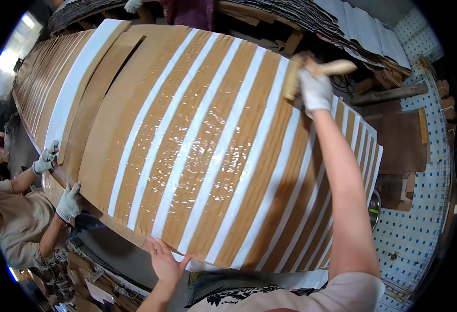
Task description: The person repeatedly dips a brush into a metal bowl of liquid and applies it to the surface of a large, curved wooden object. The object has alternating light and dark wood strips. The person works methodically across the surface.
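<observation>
Brown paper sheets (197, 151) with white strips lie fanned and overlapping across the table, and a wet shine covers the middle ones. My right hand (317, 93), in a white glove, is closed round a wide brush with a wooden handle (338, 67). The blurred brush head is at the far right edge of the sheets; I cannot tell if it touches them. My bare left hand (167, 261) has its fingers spread at the near edge of the sheets.
On the left, a co-worker's gloved hands (69, 203) hold the near end of a long brown sheet (90, 104). Stacked sheets (311, 18) are at the back. Brown paper pieces (85, 273) lie at the lower left; a metal bowl (375, 210) stands at the right.
</observation>
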The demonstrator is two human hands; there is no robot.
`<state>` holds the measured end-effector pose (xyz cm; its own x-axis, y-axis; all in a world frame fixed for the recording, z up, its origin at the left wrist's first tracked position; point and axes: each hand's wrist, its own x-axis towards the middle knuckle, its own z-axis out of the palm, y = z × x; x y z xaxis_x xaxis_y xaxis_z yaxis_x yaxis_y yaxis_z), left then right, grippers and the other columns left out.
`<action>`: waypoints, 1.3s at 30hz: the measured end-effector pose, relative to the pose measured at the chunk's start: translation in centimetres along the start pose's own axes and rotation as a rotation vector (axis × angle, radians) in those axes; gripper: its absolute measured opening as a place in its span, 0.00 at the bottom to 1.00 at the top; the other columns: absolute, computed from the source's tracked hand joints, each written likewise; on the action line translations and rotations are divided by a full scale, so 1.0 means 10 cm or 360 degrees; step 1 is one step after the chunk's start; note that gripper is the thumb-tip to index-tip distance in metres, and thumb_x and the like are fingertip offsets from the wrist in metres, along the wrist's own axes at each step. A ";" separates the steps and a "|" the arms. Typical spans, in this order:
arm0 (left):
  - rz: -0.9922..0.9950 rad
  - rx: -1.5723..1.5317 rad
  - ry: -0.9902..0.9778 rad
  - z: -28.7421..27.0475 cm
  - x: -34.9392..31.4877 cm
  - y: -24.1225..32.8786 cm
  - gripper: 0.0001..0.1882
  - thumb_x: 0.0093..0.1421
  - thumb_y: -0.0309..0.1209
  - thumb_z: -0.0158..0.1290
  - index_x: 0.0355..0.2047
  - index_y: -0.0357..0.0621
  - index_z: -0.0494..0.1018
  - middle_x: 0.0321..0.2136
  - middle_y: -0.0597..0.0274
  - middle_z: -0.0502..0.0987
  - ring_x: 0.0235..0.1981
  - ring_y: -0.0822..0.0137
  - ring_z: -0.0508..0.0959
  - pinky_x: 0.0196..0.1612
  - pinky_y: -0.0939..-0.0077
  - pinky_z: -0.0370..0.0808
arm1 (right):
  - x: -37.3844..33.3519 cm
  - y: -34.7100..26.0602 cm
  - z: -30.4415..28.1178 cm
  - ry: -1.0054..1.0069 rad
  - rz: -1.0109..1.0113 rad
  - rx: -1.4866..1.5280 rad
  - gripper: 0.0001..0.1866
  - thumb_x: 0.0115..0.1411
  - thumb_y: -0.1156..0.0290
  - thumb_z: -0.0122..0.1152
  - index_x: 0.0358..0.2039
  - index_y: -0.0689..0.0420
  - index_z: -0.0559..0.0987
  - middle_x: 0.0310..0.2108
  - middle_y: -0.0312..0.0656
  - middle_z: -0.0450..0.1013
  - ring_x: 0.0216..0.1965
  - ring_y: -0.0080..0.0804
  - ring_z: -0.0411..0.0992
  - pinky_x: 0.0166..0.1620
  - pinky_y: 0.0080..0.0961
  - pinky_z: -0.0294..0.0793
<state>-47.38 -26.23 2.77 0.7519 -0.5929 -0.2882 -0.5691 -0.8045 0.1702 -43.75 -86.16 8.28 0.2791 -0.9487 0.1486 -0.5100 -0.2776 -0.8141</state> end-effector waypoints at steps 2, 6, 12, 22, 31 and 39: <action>0.0005 0.0017 -0.0003 -0.01 0.04 0.04 0.64 0.42 0.60 0.66 0.57 0.08 0.53 0.57 0.13 0.58 0.63 0.25 0.57 0.66 0.51 0.58 | -0.26 -0.69 0.62 -0.0379 -0.0085 -0.0041 0.23 0.54 0.54 0.54 0.34 0.63 0.81 0.32 0.54 0.79 0.38 0.48 0.79 0.44 0.41 0.76; -0.0001 0.0050 0.0031 0.00 -0.01 0.05 0.64 0.42 0.61 0.66 0.57 0.09 0.54 0.57 0.14 0.58 0.63 0.26 0.58 0.65 0.52 0.60 | -0.99 -1.45 1.80 -0.0636 -0.0243 -0.0182 0.22 0.58 0.53 0.57 0.42 0.59 0.78 0.39 0.51 0.78 0.40 0.48 0.78 0.46 0.41 0.77; -0.0017 0.0110 0.0032 0.01 -0.04 0.05 0.64 0.43 0.63 0.64 0.58 0.11 0.54 0.59 0.17 0.58 0.63 0.29 0.59 0.64 0.55 0.62 | -1.09 -1.09 1.24 -0.0767 0.0203 -0.0049 0.23 0.59 0.56 0.59 0.48 0.61 0.74 0.43 0.53 0.76 0.45 0.45 0.77 0.51 0.39 0.75; -0.0178 0.0079 -0.0086 0.03 0.02 -0.02 0.65 0.43 0.60 0.66 0.62 0.14 0.50 0.64 0.25 0.53 0.68 0.37 0.51 0.69 0.61 0.54 | -1.41 1.90 -1.04 0.0395 0.0674 0.0474 0.20 0.55 0.62 0.62 0.46 0.59 0.78 0.41 0.44 0.79 0.39 0.36 0.77 0.43 0.33 0.76; -0.0183 0.0002 -0.0058 -0.02 -0.04 0.04 0.63 0.44 0.60 0.64 0.60 0.13 0.53 0.63 0.22 0.54 0.69 0.36 0.50 0.69 0.61 0.53 | -1.35 2.52 -2.47 -0.0006 0.0675 -0.0919 0.31 0.59 0.56 0.62 0.59 0.58 0.71 0.51 0.44 0.76 0.46 0.40 0.76 0.51 0.35 0.73; -0.0131 -0.0136 0.0069 0.01 -0.08 0.01 0.62 0.41 0.59 0.65 0.60 0.14 0.55 0.63 0.23 0.55 0.68 0.36 0.53 0.67 0.60 0.57 | -0.64 -0.26 0.12 -0.0380 -0.1022 -0.1056 0.36 0.57 0.36 0.53 0.32 0.64 0.81 0.32 0.58 0.77 0.40 0.55 0.74 0.48 0.43 0.70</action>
<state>-48.06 -25.88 2.94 0.8097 -0.5243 -0.2637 -0.4758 -0.8495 0.2281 -43.23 -79.21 8.72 0.7877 -0.5498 0.2781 -0.5390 -0.8335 -0.1213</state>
